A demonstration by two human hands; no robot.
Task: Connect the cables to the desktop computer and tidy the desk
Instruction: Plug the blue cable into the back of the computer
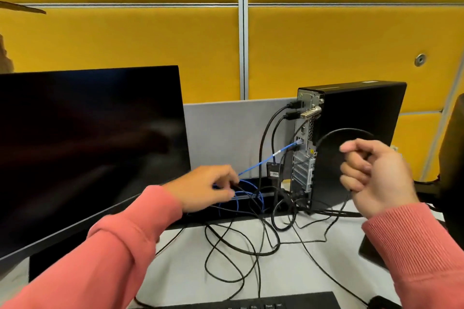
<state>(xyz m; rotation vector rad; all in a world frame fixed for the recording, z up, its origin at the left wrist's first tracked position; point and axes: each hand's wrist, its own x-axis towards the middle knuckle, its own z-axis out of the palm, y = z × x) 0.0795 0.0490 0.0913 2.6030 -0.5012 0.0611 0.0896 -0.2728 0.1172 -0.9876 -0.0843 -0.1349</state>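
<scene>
Left hand [211,189] pinching blue cable [266,160] near far table [288,266] edge; right hand [376,175] curled round black cable [344,130] loop beside computer [356,143]. Blue plug seated in rear port. Risk: tugging could unseat plug, snag tangled cables.

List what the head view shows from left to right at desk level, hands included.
monitor → left hand gripping the cables by the blue cable → desktop computer → right hand holding a black cable loop.
</scene>
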